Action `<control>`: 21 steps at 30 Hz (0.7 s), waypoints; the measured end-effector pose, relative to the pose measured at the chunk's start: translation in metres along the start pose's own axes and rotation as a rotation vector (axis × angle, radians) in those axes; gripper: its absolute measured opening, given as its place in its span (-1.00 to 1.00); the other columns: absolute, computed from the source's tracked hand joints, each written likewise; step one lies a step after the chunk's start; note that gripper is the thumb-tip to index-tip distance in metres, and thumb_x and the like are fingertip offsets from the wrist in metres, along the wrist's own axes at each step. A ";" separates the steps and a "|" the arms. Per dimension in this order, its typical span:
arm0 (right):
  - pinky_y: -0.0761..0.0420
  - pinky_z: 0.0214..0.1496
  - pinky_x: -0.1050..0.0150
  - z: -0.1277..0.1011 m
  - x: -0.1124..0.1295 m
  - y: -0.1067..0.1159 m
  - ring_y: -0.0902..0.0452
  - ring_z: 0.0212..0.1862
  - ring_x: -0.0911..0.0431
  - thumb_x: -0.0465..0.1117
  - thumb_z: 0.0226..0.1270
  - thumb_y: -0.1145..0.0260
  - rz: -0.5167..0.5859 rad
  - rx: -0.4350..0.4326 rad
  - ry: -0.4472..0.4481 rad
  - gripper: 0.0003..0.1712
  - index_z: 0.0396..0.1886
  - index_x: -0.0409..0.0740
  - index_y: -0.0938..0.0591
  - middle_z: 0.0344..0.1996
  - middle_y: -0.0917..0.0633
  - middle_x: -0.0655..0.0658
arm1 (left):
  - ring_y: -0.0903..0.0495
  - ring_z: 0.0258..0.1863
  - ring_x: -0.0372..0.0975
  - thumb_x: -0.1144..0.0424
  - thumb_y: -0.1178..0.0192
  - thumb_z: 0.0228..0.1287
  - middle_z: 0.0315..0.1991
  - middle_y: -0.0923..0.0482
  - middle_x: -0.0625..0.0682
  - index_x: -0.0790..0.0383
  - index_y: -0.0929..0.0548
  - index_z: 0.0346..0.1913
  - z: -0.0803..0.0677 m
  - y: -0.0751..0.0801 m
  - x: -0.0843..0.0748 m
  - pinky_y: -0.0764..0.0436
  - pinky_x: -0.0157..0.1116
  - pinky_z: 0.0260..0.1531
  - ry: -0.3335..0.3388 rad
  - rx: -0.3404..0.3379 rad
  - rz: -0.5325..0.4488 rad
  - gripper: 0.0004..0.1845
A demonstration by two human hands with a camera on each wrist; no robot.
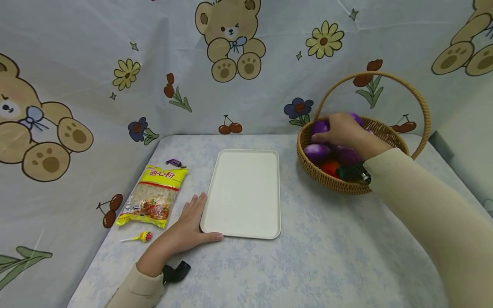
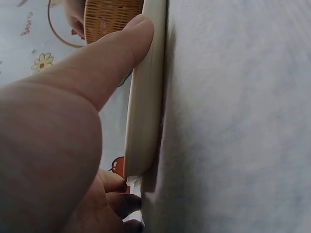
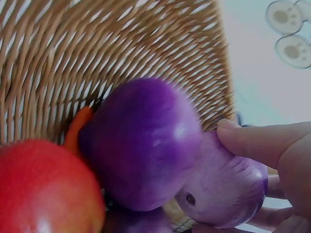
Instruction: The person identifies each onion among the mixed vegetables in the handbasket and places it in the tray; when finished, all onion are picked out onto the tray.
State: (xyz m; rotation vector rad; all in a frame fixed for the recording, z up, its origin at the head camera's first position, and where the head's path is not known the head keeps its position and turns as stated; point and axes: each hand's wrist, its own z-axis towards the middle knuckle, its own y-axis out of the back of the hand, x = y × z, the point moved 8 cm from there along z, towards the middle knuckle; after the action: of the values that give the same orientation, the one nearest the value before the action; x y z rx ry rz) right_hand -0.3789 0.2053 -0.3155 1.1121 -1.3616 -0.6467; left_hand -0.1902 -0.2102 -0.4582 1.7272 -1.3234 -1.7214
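Note:
A white tray (image 1: 242, 192) lies in the middle of the table. My left hand (image 1: 198, 216) rests flat at its near left corner, fingers straight along the side and thumb (image 2: 112, 63) pressed against the tray's edge (image 2: 146, 107). At the right stands a wicker basket (image 1: 346, 185) with a tall hoop handle, holding several purple vegetables (image 1: 317, 152) and a red tomato (image 1: 331, 167). My right hand (image 1: 340, 130) reaches into it, and its thumb (image 3: 257, 143) and fingers curl round a pale purple vegetable (image 3: 223, 194). A darker purple one (image 3: 141, 141) lies against it.
Left of the tray lie a yellow packet of noodles (image 1: 152, 196), a small purple sweet (image 1: 174, 162) and a lollipop (image 1: 140, 236). A bear-and-flower cloth covers the table and hangs behind as a backdrop. The table's left edge drops away close to the packet.

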 end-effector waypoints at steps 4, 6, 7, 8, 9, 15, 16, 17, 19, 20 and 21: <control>-0.39 0.31 -0.46 -0.009 0.010 0.009 -0.36 0.28 -0.42 0.20 0.44 -0.43 -0.004 -0.021 0.016 -0.01 0.55 -0.38 -0.33 0.30 -0.45 -0.52 | 0.40 0.65 0.06 -0.46 -0.46 0.07 0.71 0.26 0.20 0.33 0.20 0.71 0.000 0.000 0.000 0.36 0.11 0.56 0.012 0.001 -0.003 0.48; -0.39 0.31 -0.46 -0.016 0.018 0.012 -0.34 0.31 -0.43 0.25 0.41 -0.43 0.003 -0.041 0.030 0.05 0.59 -0.34 -0.30 0.34 -0.43 -0.51 | 0.40 0.65 0.05 -0.46 -0.46 0.07 0.71 0.26 0.19 0.32 0.19 0.71 0.000 -0.001 0.000 0.36 0.10 0.56 0.018 0.000 -0.007 0.48; -0.39 0.31 -0.47 -0.020 0.023 0.014 -0.33 0.33 -0.43 0.28 0.40 -0.43 0.013 -0.049 0.040 0.08 0.61 -0.32 -0.28 0.37 -0.41 -0.51 | 0.40 0.65 0.03 -0.46 -0.46 0.06 0.71 0.26 0.17 0.30 0.19 0.71 -0.001 -0.002 0.000 0.36 0.09 0.56 0.024 0.002 -0.006 0.48; -0.40 0.30 -0.47 -0.025 0.029 0.015 -0.31 0.34 -0.44 0.29 0.38 -0.44 0.028 -0.057 0.052 0.10 0.63 -0.30 -0.27 0.40 -0.39 -0.50 | 0.40 0.65 0.04 -0.45 -0.47 0.06 0.71 0.25 0.17 0.30 0.18 0.71 -0.001 -0.002 0.000 0.36 0.10 0.56 0.024 0.000 -0.007 0.48; -0.41 0.30 -0.46 -0.030 0.036 0.015 -0.31 0.36 -0.43 0.29 0.38 -0.45 0.040 -0.070 0.071 0.10 0.63 -0.28 -0.27 0.41 -0.38 -0.48 | 0.39 0.66 0.04 -0.45 -0.47 0.06 0.71 0.25 0.17 0.30 0.18 0.71 -0.001 -0.003 0.000 0.36 0.10 0.56 0.025 -0.001 -0.009 0.47; -0.49 0.28 -0.39 -0.067 0.081 0.008 -0.37 0.36 -0.33 0.14 0.35 -0.53 0.130 -0.124 0.206 -0.03 0.60 -0.15 -0.37 0.44 -0.40 -0.36 | 0.34 0.66 0.01 -0.44 -0.48 0.06 0.71 0.21 0.16 0.27 0.16 0.72 0.000 -0.005 -0.001 0.32 0.09 0.57 0.018 -0.005 -0.020 0.46; -0.50 0.29 -0.37 -0.072 0.088 0.004 -0.39 0.36 -0.30 0.12 0.35 -0.55 0.150 -0.125 0.230 -0.05 0.59 -0.13 -0.39 0.44 -0.41 -0.34 | 0.34 0.66 0.01 -0.44 -0.48 0.06 0.71 0.21 0.16 0.27 0.16 0.72 0.000 -0.005 -0.002 0.31 0.09 0.57 0.015 -0.005 -0.022 0.46; -0.50 0.30 -0.34 -0.077 0.094 -0.001 -0.42 0.35 -0.28 0.10 0.34 -0.56 0.176 -0.123 0.254 -0.07 0.58 -0.12 -0.41 0.44 -0.42 -0.31 | 0.34 0.66 0.00 -0.44 -0.48 0.06 0.71 0.21 0.16 0.27 0.16 0.72 0.000 -0.005 -0.002 0.31 0.09 0.57 0.015 -0.004 -0.023 0.46; -0.54 0.30 -0.25 -0.083 0.106 -0.013 -0.47 0.32 -0.21 0.02 0.34 -0.58 0.231 -0.115 0.319 -0.12 0.55 -0.13 -0.44 0.42 -0.45 -0.26 | 0.34 0.66 0.00 -0.44 -0.48 0.06 0.71 0.22 0.16 0.27 0.17 0.72 0.001 -0.005 -0.002 0.31 0.09 0.57 0.011 -0.005 -0.024 0.46; -0.57 0.29 -0.20 -0.086 0.111 -0.021 -0.49 0.31 -0.19 -0.02 0.33 -0.60 0.259 -0.107 0.348 -0.13 0.54 -0.16 -0.45 0.41 -0.46 -0.25 | 0.34 0.66 0.00 -0.45 -0.47 0.06 0.71 0.22 0.16 0.27 0.17 0.72 0.002 -0.006 -0.002 0.31 0.09 0.57 0.010 -0.006 -0.022 0.46; -0.59 0.28 -0.17 -0.087 0.115 -0.029 -0.50 0.30 -0.19 -0.07 0.32 -0.61 0.288 -0.094 0.374 -0.14 0.53 -0.18 -0.46 0.40 -0.47 -0.25 | 0.34 0.66 0.00 -0.45 -0.47 0.06 0.71 0.22 0.16 0.27 0.17 0.72 0.002 -0.006 -0.002 0.30 0.09 0.57 0.008 -0.005 -0.022 0.47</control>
State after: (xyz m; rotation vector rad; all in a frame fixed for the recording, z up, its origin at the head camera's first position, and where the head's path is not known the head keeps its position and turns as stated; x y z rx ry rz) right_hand -0.2704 0.1128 -0.2796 0.8865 -1.1253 -0.2714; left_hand -0.1897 -0.2046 -0.4619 1.7502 -1.2999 -1.7272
